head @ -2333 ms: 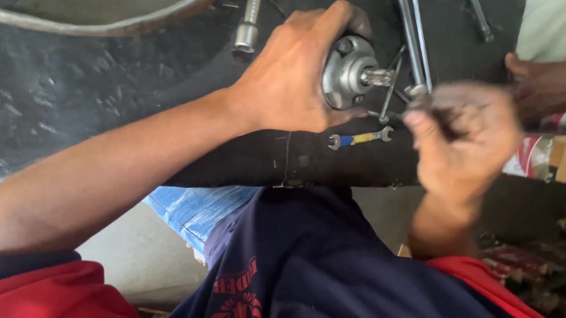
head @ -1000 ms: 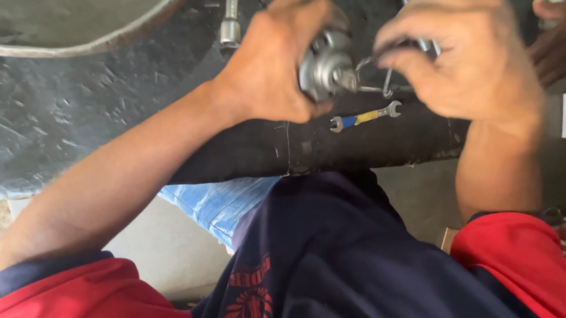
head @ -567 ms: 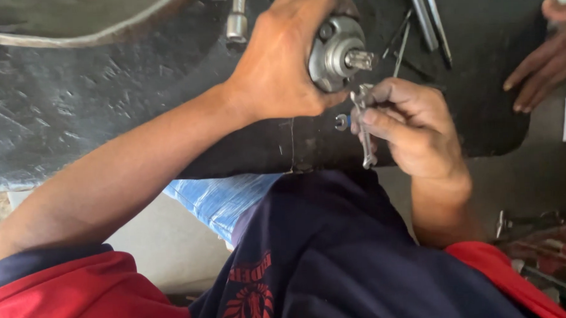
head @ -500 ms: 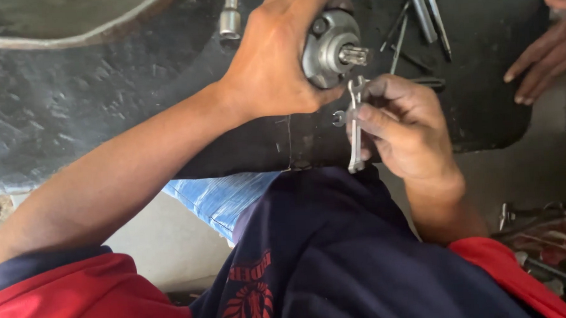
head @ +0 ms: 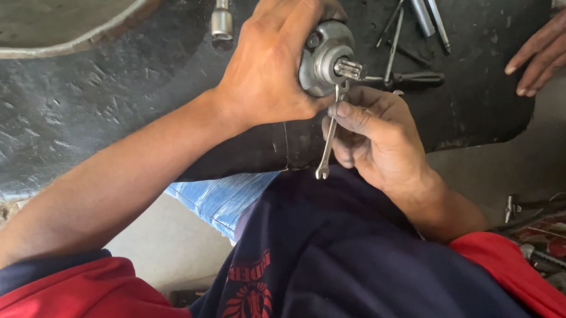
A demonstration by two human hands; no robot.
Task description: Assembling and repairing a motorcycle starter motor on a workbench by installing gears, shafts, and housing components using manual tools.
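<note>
Head view: spanner runs upright, top jaw on motor.

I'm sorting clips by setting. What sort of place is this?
Probably a small repair workshop, worked at floor level. The left hand grips a metal motor part, the right hand holds a small spanner, and loose tools lie on a black rubber mat.

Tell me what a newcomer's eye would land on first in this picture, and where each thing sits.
At top centre, the left hand grips a round grey metal part with a splined shaft sticking out to the right. Just below it, the right hand holds a small spanner whose upper end meets the part. Both are over a black rubber mat strewn with loose tools, while another person's hand rests on the mat at top right.
</note>
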